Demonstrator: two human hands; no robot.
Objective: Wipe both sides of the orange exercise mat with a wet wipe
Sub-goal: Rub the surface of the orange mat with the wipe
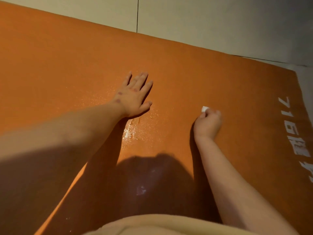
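The orange exercise mat (67, 65) lies flat on the floor and fills most of the view. White printed characters (294, 133) run along its right end. My left hand (133, 97) rests palm down on the mat, fingers spread, holding nothing. My right hand (209, 123) is closed into a fist on a small white wet wipe (204, 109), which pokes out at the fingertips and touches the mat. A wet, shiny patch (132, 131) glistens on the mat between the two hands.
Pale tiled floor (186, 17) borders the mat's far edge, with a dark grout line (137, 14). My shadow (152, 184) darkens the near part of the mat. A beige garment (152, 224) shows at the bottom edge.
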